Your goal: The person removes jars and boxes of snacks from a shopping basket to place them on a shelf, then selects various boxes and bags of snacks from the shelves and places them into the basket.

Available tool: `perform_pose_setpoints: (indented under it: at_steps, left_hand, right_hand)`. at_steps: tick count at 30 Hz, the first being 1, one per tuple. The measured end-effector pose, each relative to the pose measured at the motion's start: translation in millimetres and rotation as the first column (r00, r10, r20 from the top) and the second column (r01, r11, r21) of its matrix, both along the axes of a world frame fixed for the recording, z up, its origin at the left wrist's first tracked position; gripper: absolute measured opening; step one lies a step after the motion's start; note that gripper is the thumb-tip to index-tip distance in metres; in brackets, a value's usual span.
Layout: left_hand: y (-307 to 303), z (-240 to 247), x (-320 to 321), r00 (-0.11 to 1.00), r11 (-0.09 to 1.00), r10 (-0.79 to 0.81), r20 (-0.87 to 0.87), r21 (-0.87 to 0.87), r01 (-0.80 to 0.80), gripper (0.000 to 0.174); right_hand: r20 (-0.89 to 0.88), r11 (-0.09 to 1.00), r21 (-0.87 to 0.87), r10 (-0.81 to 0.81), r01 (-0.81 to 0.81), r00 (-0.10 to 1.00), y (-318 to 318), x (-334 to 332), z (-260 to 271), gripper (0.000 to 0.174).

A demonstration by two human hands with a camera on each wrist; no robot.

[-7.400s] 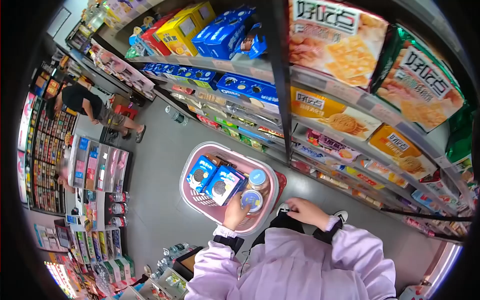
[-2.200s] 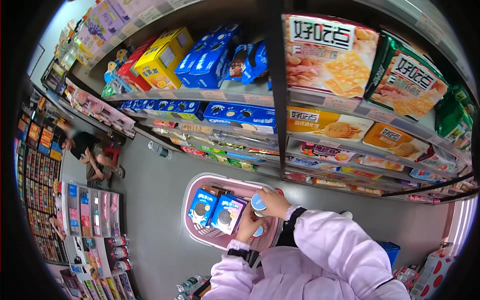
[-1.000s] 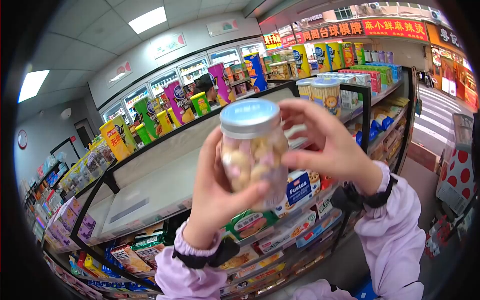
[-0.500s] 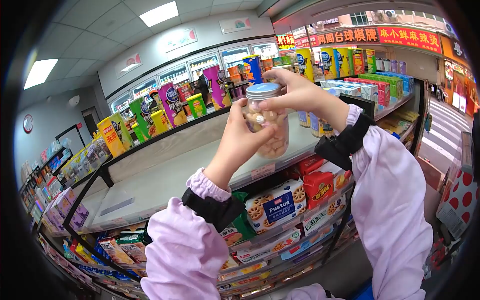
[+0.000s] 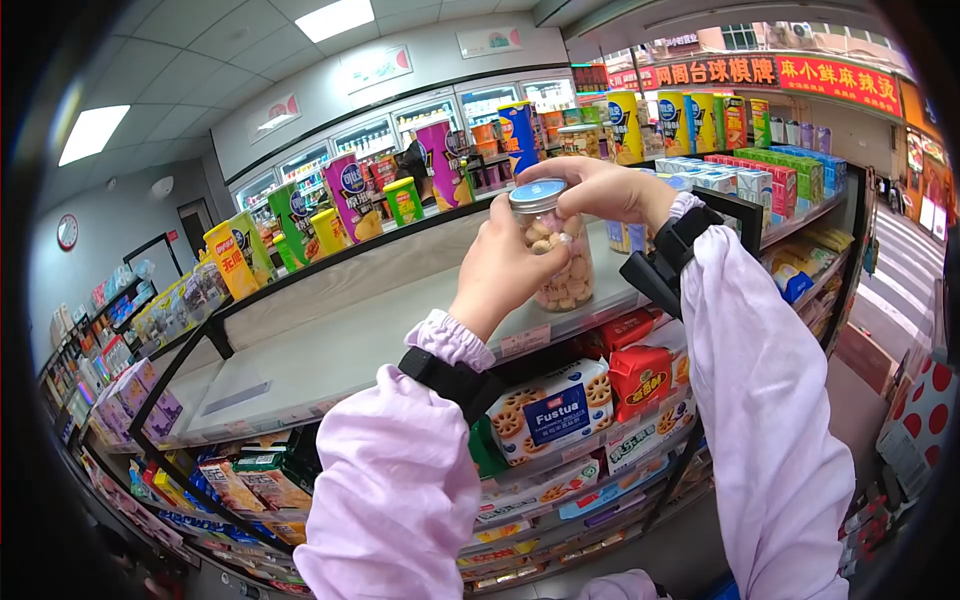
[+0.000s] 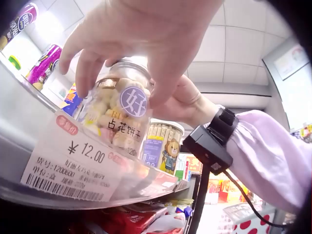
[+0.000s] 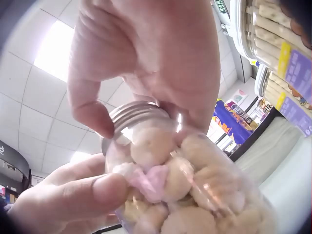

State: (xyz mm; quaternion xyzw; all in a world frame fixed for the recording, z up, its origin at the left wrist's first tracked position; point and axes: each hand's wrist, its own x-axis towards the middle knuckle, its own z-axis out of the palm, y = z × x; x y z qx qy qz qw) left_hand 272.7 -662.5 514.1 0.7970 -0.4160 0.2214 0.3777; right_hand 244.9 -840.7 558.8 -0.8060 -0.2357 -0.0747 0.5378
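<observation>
A clear jar of small biscuits (image 5: 565, 275) with a metal lid (image 5: 537, 192) is upright at the front of the top shelf (image 5: 340, 345). Around the jar's near side, my left hand (image 5: 505, 270) holds it with fingers and thumb. From above, my right hand (image 5: 620, 190) grips it about the lid and neck. The right wrist view shows beige and pink biscuits through the jar wall, with my left thumb (image 7: 109, 190) against it. In the left wrist view the jar overlaps a 12.00 price tag (image 6: 73, 158) on the shelf edge.
Jars of biscuit sticks (image 6: 163, 146) stand just right of the held jar. Tall chip cans (image 5: 352, 200) line the raised back ledge. Milk cartons (image 5: 770, 185) sit farther right. Below are shelves of packets, including a Fustua box (image 5: 555, 415). A black frame post (image 5: 225, 340) rises at the left.
The biscuit jar has left the pink basket on the floor, been raised in both hands and brought to the top shelf. Over the last half second it has shifted slightly right and down.
</observation>
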Motion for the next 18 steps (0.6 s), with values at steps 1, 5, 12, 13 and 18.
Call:
perform_pose_setpoints:
  at_steps: [1, 5, 12, 13, 18]
  left_hand:
    - [-2.1, 1.8, 1.5, 0.999, 0.998, 0.041, -0.006, 0.05, -0.041, 0.077]
    - [-4.9, 8.8, 5.0, 0.996, 0.982, 0.09, -0.007, 0.165, -0.087, 0.079]
    - [4.7, 33.0, 6.2, 0.925, 0.955, -0.27, -0.267, 0.048, 0.293, 0.079]
    - [0.2, 35.1, 12.9, 0.942, 0.949, -0.275, -0.192, 0.104, 0.299, 0.078]
    - [-34.0, 26.5, 38.2, 0.986, 0.972, -0.16, 0.042, 0.178, 0.15, 0.06]
  right_hand:
    - [0.019, 0.999, -0.002, -0.051, 0.051, 0.999, -1.4, 0.0, -0.9, 0.067]
    - [0.195, 0.927, -0.195, -0.285, 0.321, 0.939, -4.1, -5.3, -5.1, 0.066]
    - [0.613, 0.673, -0.308, -0.401, 0.673, 0.681, 21.3, -37.5, -15.7, 0.047]
    - [0.643, 0.654, -0.314, -0.387, 0.688, 0.661, 19.5, -35.9, -14.1, 0.045]
    - [0.762, 0.513, -0.301, -0.377, 0.804, 0.527, 2.0, -9.2, -17.8, 0.035]
